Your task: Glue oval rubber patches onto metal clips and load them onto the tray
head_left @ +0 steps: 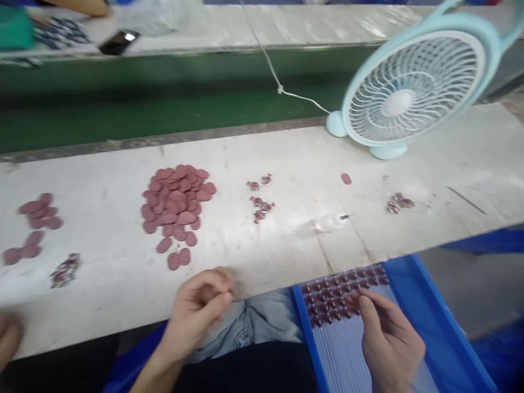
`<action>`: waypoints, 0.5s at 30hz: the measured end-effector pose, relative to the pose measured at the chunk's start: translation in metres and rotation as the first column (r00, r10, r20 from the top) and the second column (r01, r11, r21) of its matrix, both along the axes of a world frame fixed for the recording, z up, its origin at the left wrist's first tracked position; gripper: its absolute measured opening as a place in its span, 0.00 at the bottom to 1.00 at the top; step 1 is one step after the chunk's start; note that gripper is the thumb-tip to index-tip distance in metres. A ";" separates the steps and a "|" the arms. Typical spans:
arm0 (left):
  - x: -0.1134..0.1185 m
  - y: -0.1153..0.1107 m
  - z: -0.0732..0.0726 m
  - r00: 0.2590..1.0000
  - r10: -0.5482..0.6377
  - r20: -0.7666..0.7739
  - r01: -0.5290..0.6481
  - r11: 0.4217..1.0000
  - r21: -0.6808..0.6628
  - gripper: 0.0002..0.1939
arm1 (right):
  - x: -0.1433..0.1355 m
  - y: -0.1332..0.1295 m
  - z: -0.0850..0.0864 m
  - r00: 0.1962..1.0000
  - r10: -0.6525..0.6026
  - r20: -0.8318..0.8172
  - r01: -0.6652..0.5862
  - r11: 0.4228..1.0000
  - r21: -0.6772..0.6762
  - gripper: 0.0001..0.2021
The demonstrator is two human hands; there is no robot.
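Observation:
My left hand (200, 308) is over the front edge of the white table, thumb and fingers pinched together. Whatever lies between them, if anything, is hidden. A pile of oval reddish-brown pads (174, 202) lies just beyond it. My right hand (387, 333) reaches over a blue tray (434, 305), thumb and forefinger closed at the rows of small dark red pieces with metallic glints (333, 295). What its fingertips hold is too blurred to make out. White ridged lining (335, 355) shows in the nearer part of the tray.
Small clusters of red-and-silver bits (261, 209) and a single oval pad (346, 178) lie on the table. A pale blue fan (399, 103) stands at the back right, its white cord (303, 98) running behind. Another person's hand (9, 333) shows at the left edge.

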State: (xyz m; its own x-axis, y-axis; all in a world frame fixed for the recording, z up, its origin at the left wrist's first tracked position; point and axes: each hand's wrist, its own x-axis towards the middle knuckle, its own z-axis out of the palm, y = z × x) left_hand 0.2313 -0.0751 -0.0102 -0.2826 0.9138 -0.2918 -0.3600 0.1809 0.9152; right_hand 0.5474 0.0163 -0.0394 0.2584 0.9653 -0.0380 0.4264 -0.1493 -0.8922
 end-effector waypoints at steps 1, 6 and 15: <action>0.007 0.009 0.005 0.989 -0.008 0.148 0.005 1.000 0.017 0.04 | -0.017 0.003 0.010 0.983 0.023 -0.184 -0.024 1.000 -0.002 0.13; 0.013 0.022 0.021 0.884 -0.040 0.465 0.037 0.999 0.017 0.15 | -0.082 0.036 0.038 0.356 -0.075 -0.931 -0.488 0.835 -0.254 0.22; 0.014 0.006 0.017 0.822 -0.002 0.569 0.007 1.000 -0.006 0.19 | -0.111 0.114 0.030 -0.462 -0.314 -0.829 -0.619 0.784 0.048 0.33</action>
